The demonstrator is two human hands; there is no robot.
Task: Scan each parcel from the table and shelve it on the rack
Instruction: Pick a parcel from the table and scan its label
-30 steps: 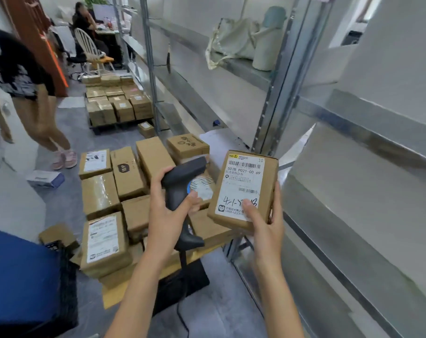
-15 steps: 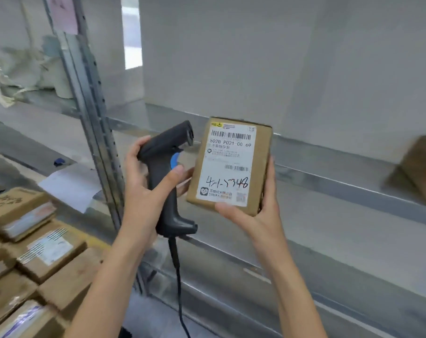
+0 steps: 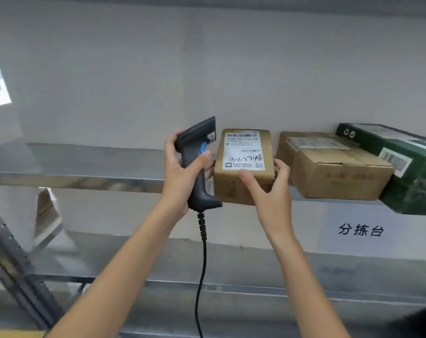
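Left hand [image 3: 182, 174] fingers wrapped round corded barcode scanner [image 3: 197, 167], right hand [image 3: 270, 191] fingers grasping labelled cardboard parcel [image 3: 243, 167] at front edge of rack shelf [image 3: 73, 167], brown box [image 3: 333, 167] just beside, green box [image 3: 406, 167] farther right, paper sign [image 3: 360, 230] on wall below.

The parcel [image 3: 243, 167] is plain brown cardboard with a white label [image 3: 243, 150] printed with black barcodes and black handwritten figures. The scanner [image 3: 194, 164] is dark grey with a bright blue trigger button and a black cable [image 3: 202, 264]. The cardboard box [image 3: 338, 174] beside it is brown, taped, with a pale label. The next box [image 3: 406, 172] is dark green with white recycling marks and a white barcode sticker. The shelf [image 3: 85, 167] is silvery grey metal. A white sign [image 3: 360, 230] carries black characters.
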